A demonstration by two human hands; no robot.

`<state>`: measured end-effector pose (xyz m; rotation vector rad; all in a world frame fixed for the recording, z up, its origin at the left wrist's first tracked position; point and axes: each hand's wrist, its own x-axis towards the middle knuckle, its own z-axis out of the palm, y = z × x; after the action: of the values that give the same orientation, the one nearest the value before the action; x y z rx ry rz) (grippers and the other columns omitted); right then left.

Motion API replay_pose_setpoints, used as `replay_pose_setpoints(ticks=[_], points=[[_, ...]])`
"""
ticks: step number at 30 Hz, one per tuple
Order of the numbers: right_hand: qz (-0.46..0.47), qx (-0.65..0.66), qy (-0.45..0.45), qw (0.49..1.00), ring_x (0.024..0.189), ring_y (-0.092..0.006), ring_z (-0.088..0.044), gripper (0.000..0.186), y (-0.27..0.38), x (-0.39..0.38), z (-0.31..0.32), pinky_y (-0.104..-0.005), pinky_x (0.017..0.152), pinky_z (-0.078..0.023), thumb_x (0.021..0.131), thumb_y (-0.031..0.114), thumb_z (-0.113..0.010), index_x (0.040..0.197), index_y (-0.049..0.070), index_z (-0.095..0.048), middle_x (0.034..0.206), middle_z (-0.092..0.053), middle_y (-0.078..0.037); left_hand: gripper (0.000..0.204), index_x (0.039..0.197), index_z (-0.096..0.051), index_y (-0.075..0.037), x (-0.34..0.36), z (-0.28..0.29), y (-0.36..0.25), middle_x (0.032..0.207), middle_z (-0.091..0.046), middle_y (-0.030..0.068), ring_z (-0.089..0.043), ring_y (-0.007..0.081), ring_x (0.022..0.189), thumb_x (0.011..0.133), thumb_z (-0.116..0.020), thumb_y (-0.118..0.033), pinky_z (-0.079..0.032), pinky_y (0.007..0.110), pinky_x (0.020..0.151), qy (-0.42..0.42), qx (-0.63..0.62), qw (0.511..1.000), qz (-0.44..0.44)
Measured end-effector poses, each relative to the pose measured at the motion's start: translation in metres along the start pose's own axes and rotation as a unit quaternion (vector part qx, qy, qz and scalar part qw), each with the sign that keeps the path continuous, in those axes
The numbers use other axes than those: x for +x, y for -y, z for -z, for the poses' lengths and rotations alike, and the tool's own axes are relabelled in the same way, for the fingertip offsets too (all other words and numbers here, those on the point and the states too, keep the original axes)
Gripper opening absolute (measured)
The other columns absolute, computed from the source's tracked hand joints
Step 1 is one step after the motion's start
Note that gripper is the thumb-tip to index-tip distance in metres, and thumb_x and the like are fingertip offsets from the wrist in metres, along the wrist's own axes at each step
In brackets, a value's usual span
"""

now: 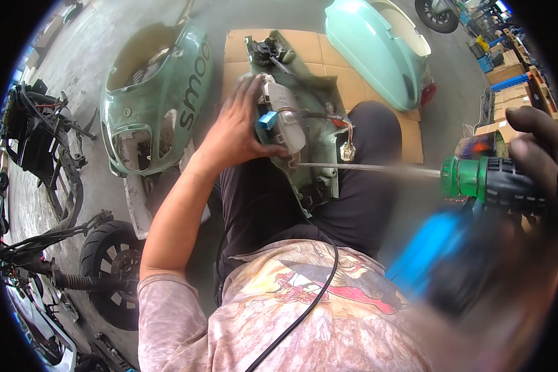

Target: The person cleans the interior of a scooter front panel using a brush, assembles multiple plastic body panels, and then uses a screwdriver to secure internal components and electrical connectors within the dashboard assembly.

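My left hand (232,130) spans a grey-white plastic housing (283,115), fingers over its far end and thumb along its near end. A blue connector (267,119) sticks out of the housing's side. The housing lies against a pale green body panel (313,93) that rests at my legs. My right hand (536,146) is closed around a power drill (468,178) with a green collar; its lower part is blurred. The drill's long thin bit (366,167) reaches left, its tip at the housing's near end. Wires with a white plug (348,150) hang beside the housing.
Flattened cardboard (239,53) lies under the panel. A green scooter shell (118,105) stands at left, another green cover (375,53) at far right. Scooter frames and a wheel (111,266) fill the left side. Boxes (511,102) are stacked at right. A black cable (304,316) crosses my shirt.
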<state>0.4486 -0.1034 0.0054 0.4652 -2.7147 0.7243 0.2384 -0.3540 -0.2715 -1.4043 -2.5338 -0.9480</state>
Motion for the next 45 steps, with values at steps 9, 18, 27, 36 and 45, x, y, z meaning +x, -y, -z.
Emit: replay_pose_setpoints(ticks=[9, 18, 27, 36, 45], points=[[-0.06, 0.005, -0.094, 0.994, 0.083, -0.0192, -0.059, 0.047, -0.059, -0.032, 0.05, -0.0292, 0.071, -0.048, 0.079, 0.037, -0.075, 0.102, -0.002, -0.061, 0.094, -0.063, -0.011, 0.109, 0.14, -0.031, -0.004, 0.016, 0.009, -0.013, 0.138, -0.041, 0.0206, -0.04, 0.0367, 0.128, 0.056, -0.086, -0.046, -0.035, 0.044, 0.106, 0.022, -0.079, 0.992, 0.098], [-0.244, -0.058, -0.255, 0.934, 0.093, -0.0235, -0.056, 0.035, -0.137, -0.109, 0.041, -0.0359, 0.085, -0.046, 0.094, 0.018, -0.041, 0.117, -0.006, -0.053, 0.108, -0.057, -0.017, 0.098, 0.138, -0.036, -0.002, 0.056, 0.019, -0.03, 0.117, -0.047, 0.023, -0.053, 0.0408, 0.106, 0.065, -0.078, -0.052, -0.044, 0.044, 0.093, 0.134, 0.086, 0.97, 0.182], [-0.272, 0.261, -0.302, 0.876, 0.09, -0.014, -0.056, 0.032, -0.219, -0.17, 0.02, -0.0213, 0.071, -0.045, 0.099, 0.018, -0.04, 0.12, -0.004, -0.05, 0.113, -0.057, -0.015, 0.072, 0.135, -0.039, -0.001, 0.047, 0.01, -0.022, 0.117, -0.042, 0.0194, -0.045, 0.0348, 0.114, 0.074, -0.065, -0.03, -0.036, 0.041, 0.101, 0.105, -0.065, 0.981, 0.151], [-0.23, -0.103, -0.277, 0.927, 0.107, -0.0296, -0.061, 0.034, -0.252, -0.206, -0.007, -0.0395, 0.092, -0.05, 0.096, 0.014, -0.05, 0.123, -0.007, -0.051, 0.117, -0.06, -0.022, 0.072, 0.129, -0.045, -0.002, 0.04, 0.0, -0.012, 0.114, -0.045, 0.017, -0.044, 0.0316, 0.109, 0.07, -0.07, -0.034, -0.036, 0.042, 0.098, 0.055, -0.088, 0.986, 0.133], [-0.263, 0.108, -0.305, 0.909, 0.103, -0.0192, -0.058, 0.032, -0.246, -0.163, -0.019, -0.0324, 0.093, -0.045, 0.097, 0.017, -0.045, 0.124, 0.0, -0.049, 0.116, -0.056, -0.016, 0.084, 0.133, -0.042, -0.006, 0.047, -0.001, -0.044, 0.116, -0.044, 0.019, -0.046, 0.0372, 0.112, 0.064, -0.082, -0.032, -0.04, 0.044, 0.097, 0.065, 0.011, 0.974, 0.217]])
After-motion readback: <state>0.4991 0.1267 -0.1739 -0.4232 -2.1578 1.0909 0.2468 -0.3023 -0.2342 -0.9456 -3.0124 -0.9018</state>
